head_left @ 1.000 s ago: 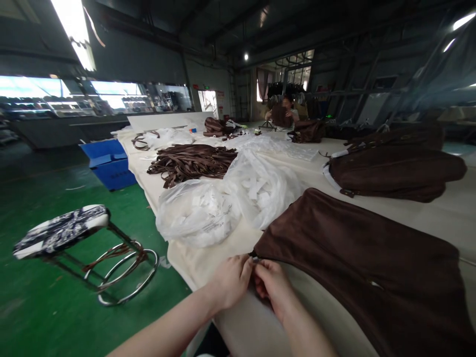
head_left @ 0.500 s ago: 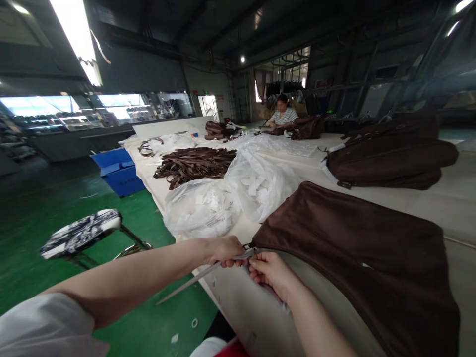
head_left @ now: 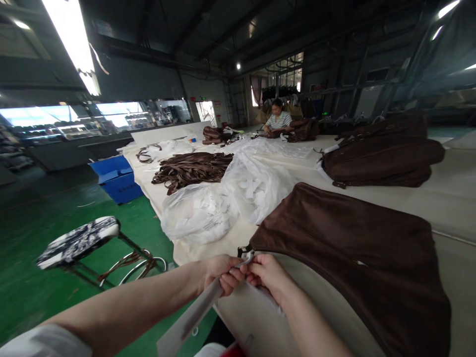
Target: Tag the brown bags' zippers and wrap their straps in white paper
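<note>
A white strip (head_left: 193, 315), paper or thin foam, runs through both hands close to the table's near edge. My left hand (head_left: 224, 275) is closed around it, and its long flat tail hangs down to the lower left. With fingertips pinched together, my right hand (head_left: 265, 275) grips the same strip near the metal ring (head_left: 244, 250) at the corner of a brown bag (head_left: 345, 248). The strip appears wrapped near that ring; the exact contact is hidden by the fingers. The bag lies flat on the table to the right, with a small white tag on it.
On the white-covered table (head_left: 401, 203) are plastic bags (head_left: 201, 210) of white tags, a heap of brown straps (head_left: 193, 168) and more brown bags (head_left: 383, 158). A co-worker (head_left: 278, 119) sits at the far end. A stool (head_left: 80, 240) and a blue bin (head_left: 119, 181) stand left.
Both hands have moved slightly down, and the strip's tail has turned its broad face toward me. The ring at the bag's corner shows more plainly. The whole view has shifted a little.
</note>
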A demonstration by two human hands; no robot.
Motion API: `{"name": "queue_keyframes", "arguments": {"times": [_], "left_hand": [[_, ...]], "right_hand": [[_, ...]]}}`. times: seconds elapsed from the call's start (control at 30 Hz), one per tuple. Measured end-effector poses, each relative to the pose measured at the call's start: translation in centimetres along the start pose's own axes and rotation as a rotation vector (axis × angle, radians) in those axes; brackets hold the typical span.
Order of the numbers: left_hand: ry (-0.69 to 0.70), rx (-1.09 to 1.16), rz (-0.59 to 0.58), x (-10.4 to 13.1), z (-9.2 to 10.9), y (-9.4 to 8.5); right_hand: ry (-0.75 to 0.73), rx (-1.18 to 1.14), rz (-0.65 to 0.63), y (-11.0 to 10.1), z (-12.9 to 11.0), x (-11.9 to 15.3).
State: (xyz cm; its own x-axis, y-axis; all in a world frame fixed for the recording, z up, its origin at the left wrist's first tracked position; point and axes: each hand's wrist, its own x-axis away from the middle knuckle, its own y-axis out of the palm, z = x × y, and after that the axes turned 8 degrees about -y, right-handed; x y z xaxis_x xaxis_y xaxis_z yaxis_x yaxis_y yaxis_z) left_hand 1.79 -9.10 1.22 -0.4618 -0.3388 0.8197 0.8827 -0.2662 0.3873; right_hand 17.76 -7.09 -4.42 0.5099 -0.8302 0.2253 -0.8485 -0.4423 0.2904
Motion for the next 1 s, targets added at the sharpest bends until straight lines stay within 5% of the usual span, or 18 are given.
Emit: {"name": "queue_keyframes", "arguments": {"times": [0.27, 0.33, 0.47, 0.57, 0.77, 1.0], "left_hand": [[0.042, -0.233, 0.066, 0.1, -0.5, 1.5], [0.196, -0.43, 0.275, -0.1, -0.9, 1.9], [0.616, -1.111, 0.882, 0.2, -1.5, 1.9], [0.695, -1.483, 1.132, 0.6, -2.0, 1.6], [0.625, -1.716, 1.151, 0.7, -2.8, 1.7], [0.775, -1.518, 1.044, 0.9, -3.0, 2.0]], "right_hand": [[-0.048, 0.256, 0.108, 0.8, 0.6, -0.3], [-0.042, 0.305, 0.112, 0.6, 0.5, -0.2], [0.003, 0.356, 0.117, -0.4, -0.2, 0.3], [0.026, 0.351, 0.085, -0.5, -0.9, 0.6], [0.005, 0.321, 0.037, 0.4, -1.8, 0.8], [0.001, 0.281, -0.026, 0.5, -1.7, 1.0]]}}
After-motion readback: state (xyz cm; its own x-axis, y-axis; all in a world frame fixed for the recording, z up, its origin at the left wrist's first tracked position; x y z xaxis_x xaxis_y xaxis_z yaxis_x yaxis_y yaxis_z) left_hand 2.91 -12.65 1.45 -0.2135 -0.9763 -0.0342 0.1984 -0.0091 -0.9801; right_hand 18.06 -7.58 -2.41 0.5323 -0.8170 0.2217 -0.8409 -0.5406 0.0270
